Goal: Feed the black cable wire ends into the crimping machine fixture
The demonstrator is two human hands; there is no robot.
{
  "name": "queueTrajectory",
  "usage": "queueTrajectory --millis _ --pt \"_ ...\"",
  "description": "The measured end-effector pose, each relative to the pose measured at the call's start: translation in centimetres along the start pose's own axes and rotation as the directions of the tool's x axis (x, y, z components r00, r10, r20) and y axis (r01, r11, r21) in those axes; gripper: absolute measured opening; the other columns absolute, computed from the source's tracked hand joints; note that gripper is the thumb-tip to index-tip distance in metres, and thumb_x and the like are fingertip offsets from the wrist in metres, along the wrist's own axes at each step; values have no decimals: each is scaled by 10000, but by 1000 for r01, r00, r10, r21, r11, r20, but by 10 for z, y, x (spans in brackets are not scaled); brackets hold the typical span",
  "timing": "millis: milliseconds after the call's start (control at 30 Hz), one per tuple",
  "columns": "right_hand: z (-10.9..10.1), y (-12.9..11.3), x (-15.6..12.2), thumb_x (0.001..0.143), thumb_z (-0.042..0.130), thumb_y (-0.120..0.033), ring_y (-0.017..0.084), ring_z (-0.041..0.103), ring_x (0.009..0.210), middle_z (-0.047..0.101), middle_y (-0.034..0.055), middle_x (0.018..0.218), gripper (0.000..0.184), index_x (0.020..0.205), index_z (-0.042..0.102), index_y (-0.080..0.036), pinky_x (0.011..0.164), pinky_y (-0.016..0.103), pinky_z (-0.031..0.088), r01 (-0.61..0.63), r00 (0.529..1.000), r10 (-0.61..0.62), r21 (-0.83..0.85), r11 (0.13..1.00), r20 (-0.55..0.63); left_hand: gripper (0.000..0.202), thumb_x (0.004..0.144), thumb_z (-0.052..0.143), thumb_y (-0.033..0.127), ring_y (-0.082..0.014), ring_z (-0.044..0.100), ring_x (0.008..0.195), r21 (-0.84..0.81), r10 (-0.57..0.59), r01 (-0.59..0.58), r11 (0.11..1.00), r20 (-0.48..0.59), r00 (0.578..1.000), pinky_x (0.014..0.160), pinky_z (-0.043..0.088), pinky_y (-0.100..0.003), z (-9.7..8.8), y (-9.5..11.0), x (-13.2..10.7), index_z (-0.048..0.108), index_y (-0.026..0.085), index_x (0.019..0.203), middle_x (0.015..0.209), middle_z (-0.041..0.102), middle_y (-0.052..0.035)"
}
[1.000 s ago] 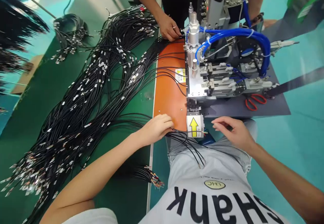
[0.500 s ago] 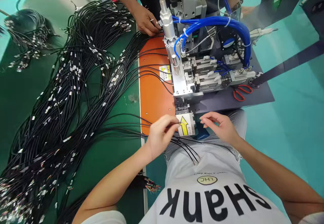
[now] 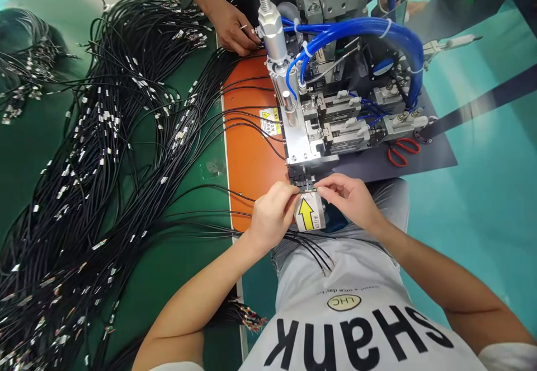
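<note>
My left hand [image 3: 272, 216] is pinched on the end of a thin black cable at the front of the metal machine [image 3: 312, 130], just above the block with the yellow arrow label [image 3: 307, 214]. My right hand [image 3: 350, 197] meets it from the right, fingertips pinched on the same cable end at the machine's small black jaw [image 3: 300, 174]. More black cables [image 3: 312, 249] run from under my left hand down over my lap.
A large heap of black cables [image 3: 104, 153] covers the green mat on the left. An orange plate [image 3: 247, 153] lies beside the machine. Another person's hand [image 3: 232, 28] works at the far end. Red scissors [image 3: 401, 152] lie right of the machine, under blue hoses [image 3: 364, 28].
Both my hands have risen from beside the yellow arrow block to the machine's front jaw and closed together on a cable end. The view has shifted slightly.
</note>
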State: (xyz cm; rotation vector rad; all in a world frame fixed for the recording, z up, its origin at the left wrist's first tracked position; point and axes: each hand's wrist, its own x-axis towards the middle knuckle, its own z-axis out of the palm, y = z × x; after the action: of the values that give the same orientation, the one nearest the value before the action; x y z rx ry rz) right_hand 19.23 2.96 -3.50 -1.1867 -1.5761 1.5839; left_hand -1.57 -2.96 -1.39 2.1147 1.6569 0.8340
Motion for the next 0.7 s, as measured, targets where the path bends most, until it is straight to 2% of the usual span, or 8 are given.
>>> queueTrajectory --millis 200,400,467,533,600,633,700 --pt "2 -2 5 836 738 -423 204 653 835 732 59 923 226 946 773 -229 729 339 522 -52 999 52 55 997 3 89 959 527 177 -133 619 786 74 65 -64 995 -11 998 705 509 -237 3 -4 2 598 172 1013 897 653 -50" --pt "5 -3 9 840 736 -388 176 636 720 730 43 836 182 881 751 -212 642 313 500 -93 995 92 60 994 29 89 946 542 154 -135 615 760 140 113 -108 984 -24 993 660 496 -232 4 -4 4 594 160 1018 873 646 -48" --pt "6 -3 7 860 714 -334 162 614 684 712 34 811 124 850 734 -212 601 299 478 -32 999 32 9 999 -14 89 946 545 156 -136 612 755 149 126 -121 981 -23 992 649 492 -232 5 -4 4 594 162 1020 862 641 -43" --pt "7 -3 4 874 687 -257 159 605 696 698 30 823 66 834 721 -217 614 304 470 115 988 -126 -127 985 -84 92 949 553 174 -136 611 768 115 99 -99 988 2 995 665 501 -235 6 -4 3 594 169 1031 875 637 -42" --pt "6 -3 0 877 665 -192 167 617 748 697 31 856 70 841 715 -225 683 324 478 273 944 -313 -284 919 -105 111 953 557 194 -138 609 808 39 51 -53 998 53 997 707 518 -242 5 -5 2 598 180 1055 916 630 -47" --pt "4 -3 -1 879 655 -172 173 622 776 697 32 866 84 845 711 -226 716 332 479 316 926 -365 -330 890 -99 128 955 555 195 -139 608 835 -4 33 -33 999 78 996 729 525 -246 5 -6 2 600 186 1075 945 625 -52" --pt "2 -1 2 885 643 -161 168 619 780 688 29 851 95 836 697 -221 711 323 475 303 934 -347 -319 898 -87 167 958 544 180 -143 605 885 -85 21 -12 996 105 994 768 535 -255 4 -9 3 601 196 1114 988 614 -59"
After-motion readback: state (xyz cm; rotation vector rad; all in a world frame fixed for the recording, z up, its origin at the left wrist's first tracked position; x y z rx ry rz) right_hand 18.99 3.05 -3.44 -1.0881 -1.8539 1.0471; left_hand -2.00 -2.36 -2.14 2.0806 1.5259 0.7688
